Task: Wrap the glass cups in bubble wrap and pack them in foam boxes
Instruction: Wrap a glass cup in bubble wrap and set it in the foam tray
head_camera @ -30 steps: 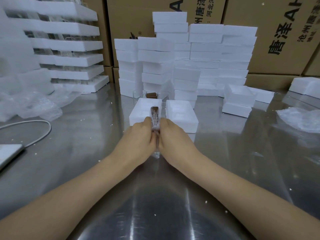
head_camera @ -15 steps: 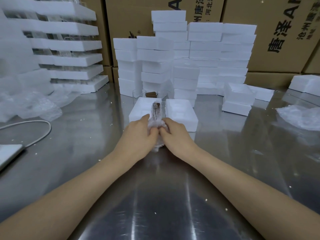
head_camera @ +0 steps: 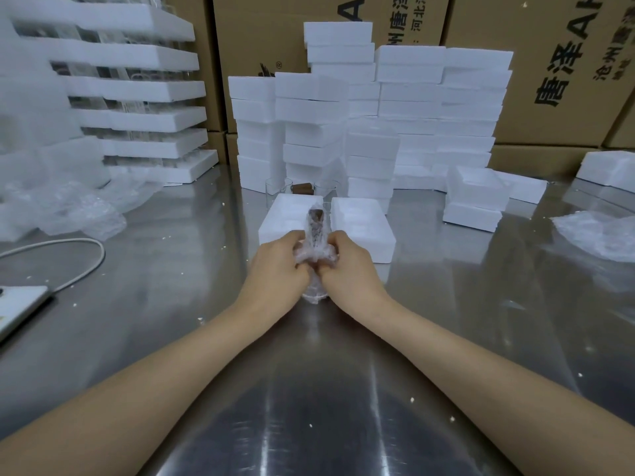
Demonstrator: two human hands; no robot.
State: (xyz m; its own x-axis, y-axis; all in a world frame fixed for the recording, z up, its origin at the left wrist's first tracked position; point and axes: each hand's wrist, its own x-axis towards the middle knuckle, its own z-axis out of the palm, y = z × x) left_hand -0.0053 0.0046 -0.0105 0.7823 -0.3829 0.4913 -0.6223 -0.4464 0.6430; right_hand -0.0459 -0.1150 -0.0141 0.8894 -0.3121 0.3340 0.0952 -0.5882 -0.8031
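Note:
A glass cup with a brown stopper, wrapped in bubble wrap, stands between my hands at the table's middle. My left hand grips the wrap on its left side and my right hand grips it on the right, fingers curled into the plastic. Loose wrap hangs below my hands. Just behind lie two open foam box halves, one left and one right. Bare glass cups and a brown stopper stand behind those.
Stacks of white foam boxes fill the back. Foam trays and loose bubble wrap lie at the left, more wrap at the right. A white cable and a device sit at the left edge. Cardboard cartons line the wall.
My hands have drawn slightly nearer and apart at the top, bunching the bubble wrap round the cup's lower part. The cup's stoppered end now shows more above my fingers.

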